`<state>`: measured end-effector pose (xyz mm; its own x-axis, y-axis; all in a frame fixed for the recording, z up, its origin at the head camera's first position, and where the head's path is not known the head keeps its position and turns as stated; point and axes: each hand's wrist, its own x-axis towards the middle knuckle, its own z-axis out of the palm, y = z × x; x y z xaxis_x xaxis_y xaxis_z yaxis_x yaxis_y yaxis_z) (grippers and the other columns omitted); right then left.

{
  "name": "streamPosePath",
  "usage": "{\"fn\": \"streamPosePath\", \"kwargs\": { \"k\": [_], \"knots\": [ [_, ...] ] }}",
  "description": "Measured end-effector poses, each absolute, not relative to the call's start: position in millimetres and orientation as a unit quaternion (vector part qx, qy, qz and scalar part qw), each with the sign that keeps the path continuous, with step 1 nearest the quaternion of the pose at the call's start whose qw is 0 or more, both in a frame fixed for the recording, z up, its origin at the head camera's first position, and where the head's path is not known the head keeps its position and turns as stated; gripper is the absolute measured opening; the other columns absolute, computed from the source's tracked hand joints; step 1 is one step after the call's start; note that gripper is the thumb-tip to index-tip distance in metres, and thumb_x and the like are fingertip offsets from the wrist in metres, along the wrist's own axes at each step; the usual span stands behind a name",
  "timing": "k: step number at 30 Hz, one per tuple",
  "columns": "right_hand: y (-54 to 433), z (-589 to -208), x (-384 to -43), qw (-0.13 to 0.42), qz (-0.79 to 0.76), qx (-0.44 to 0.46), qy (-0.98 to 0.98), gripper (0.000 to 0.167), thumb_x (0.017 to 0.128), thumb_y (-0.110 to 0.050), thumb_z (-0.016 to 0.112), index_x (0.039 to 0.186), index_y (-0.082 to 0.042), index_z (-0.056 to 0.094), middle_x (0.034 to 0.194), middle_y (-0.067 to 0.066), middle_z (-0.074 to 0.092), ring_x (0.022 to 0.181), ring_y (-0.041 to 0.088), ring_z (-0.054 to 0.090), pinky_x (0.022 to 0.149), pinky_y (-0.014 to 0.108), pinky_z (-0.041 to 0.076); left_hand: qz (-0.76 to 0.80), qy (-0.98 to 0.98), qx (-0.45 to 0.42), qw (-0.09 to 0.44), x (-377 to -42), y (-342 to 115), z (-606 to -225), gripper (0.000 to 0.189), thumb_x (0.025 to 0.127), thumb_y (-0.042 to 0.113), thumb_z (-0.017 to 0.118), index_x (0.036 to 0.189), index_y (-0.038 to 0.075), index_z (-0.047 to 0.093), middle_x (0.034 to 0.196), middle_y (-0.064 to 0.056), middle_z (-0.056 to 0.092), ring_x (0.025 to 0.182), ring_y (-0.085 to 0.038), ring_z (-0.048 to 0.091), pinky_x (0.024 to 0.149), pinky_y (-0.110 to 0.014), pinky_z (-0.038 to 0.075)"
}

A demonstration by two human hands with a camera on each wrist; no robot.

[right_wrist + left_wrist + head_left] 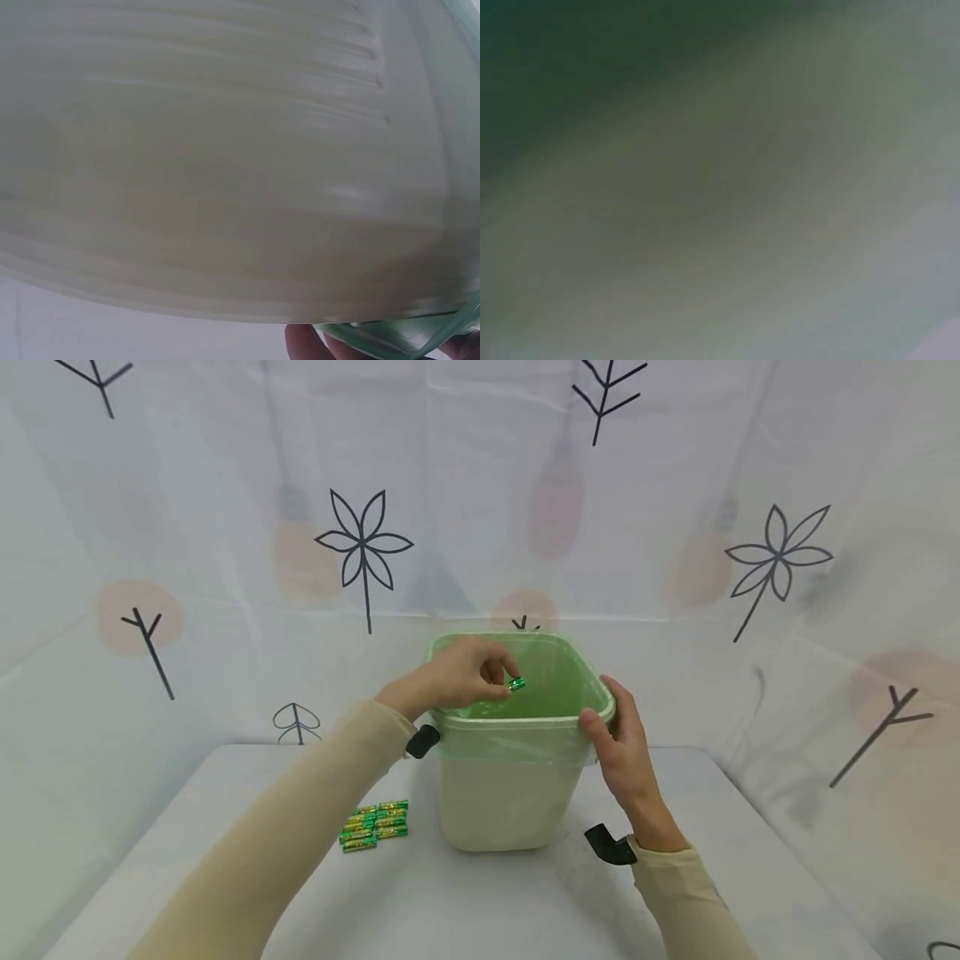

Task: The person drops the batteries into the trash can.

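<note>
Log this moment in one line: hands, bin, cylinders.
left hand: pinches green cylinder at opening of bin | right hand: grips bin's rim | table: other green cylinders, left of bin

Bin (pixel 498 810) is a pale cream, and the liner (pixel 517 750) is see-through green. Little cylinders (pixel 392 832) are shiny green with gold. Sleeves (pixel 285 827) are beige, wrist mounts (pixel 423 741) black, tabletop (pixel 465 918) white. Backdrop's (pixel 487 468) whitish with black line-art flowers (pixel 362 542), twigs (pixel 150 647) and peachy-pink blobs (pixel 303 560).

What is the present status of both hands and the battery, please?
Left hand pinches green battery at mouth of bin. Right hand grips bin near top. No obstacle visible at mouth.
</note>
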<state>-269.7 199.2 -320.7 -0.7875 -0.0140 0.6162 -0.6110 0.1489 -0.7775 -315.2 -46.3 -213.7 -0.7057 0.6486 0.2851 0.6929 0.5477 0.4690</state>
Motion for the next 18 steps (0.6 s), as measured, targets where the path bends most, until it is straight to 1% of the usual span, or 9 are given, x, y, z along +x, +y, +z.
{"fn": "streamPosePath", "kwargs": {
  "k": [7, 18],
  "knots": [
    [198.7, -320.8, -269.1, 0.242, 0.616, 0.218, -0.717, 0.055, 0.096, -0.016, 0.053, 0.146, -0.013, 0.032, 0.127, 0.012, 0.046, 0.107, 0.021, 0.049, 0.086, 0.023, 0.042, -0.272, -0.882, -0.383, 0.034, -314.7, -44.9, -218.1, 0.018, 0.087, 0.013, 0.07, 0.105, 0.012, 0.067, 0.082, 0.001, 0.064, 0.077, -0.013, 0.06, 0.071, -0.028, 0.049],
    [199.1, -319.7, -268.1, 0.243, 0.608, 0.221, -0.723, 0.055, 0.097, -0.017, 0.052, 0.147, -0.012, 0.031, 0.129, 0.014, 0.045, 0.107, 0.019, 0.049, 0.087, 0.022, 0.041, -0.262, -0.886, -0.38, 0.035, -315.0, -44.0, -218.3, 0.02, 0.087, 0.015, 0.07, 0.106, 0.012, 0.066, 0.083, 0.002, 0.064, 0.078, -0.012, 0.06, 0.072, -0.028, 0.049]
  ]
}}
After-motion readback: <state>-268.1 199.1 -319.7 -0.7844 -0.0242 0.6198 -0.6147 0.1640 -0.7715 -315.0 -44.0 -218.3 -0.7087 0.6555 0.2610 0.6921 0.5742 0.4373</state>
